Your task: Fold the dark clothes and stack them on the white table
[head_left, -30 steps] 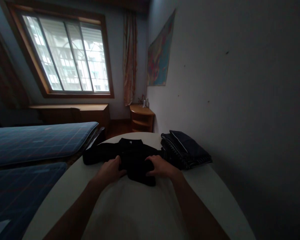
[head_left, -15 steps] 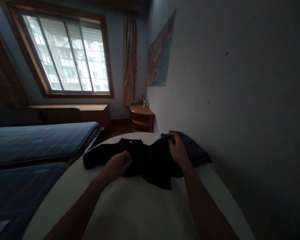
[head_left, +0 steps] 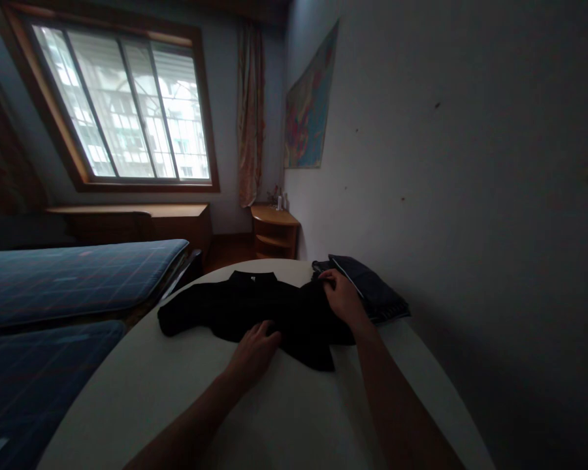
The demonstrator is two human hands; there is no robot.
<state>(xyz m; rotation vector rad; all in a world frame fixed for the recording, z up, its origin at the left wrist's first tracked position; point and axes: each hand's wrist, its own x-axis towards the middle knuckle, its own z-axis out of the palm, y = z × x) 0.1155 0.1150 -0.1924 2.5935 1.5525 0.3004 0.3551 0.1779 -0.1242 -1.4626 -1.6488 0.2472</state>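
A black garment with a collar, seemingly a shirt (head_left: 255, 303), lies spread across a pale round table (head_left: 274, 418). One sleeve reaches out to the left, and the right part is folded over on itself with a corner pointing toward me. My left hand (head_left: 255, 346) is at the shirt's near edge, its fingers curled and closed on the cloth there. At the upper right, my right hand (head_left: 342, 294) pinches the folded part between thumb and fingers. The dark fabric hides its finer folds.
Dark folded clothes (head_left: 372, 287) lie at the table's right side, close to the wall (head_left: 445, 228). To the left stand blue plaid mattresses (head_left: 78, 277). Farther back are a corner shelf (head_left: 274, 215), a long wooden desk (head_left: 176, 212) and a window (head_left: 122, 104).
My left hand has moved right and nearer to me, from over the shirt to its near edge. The right hand has come slightly lower, with the fold still in its fingers.
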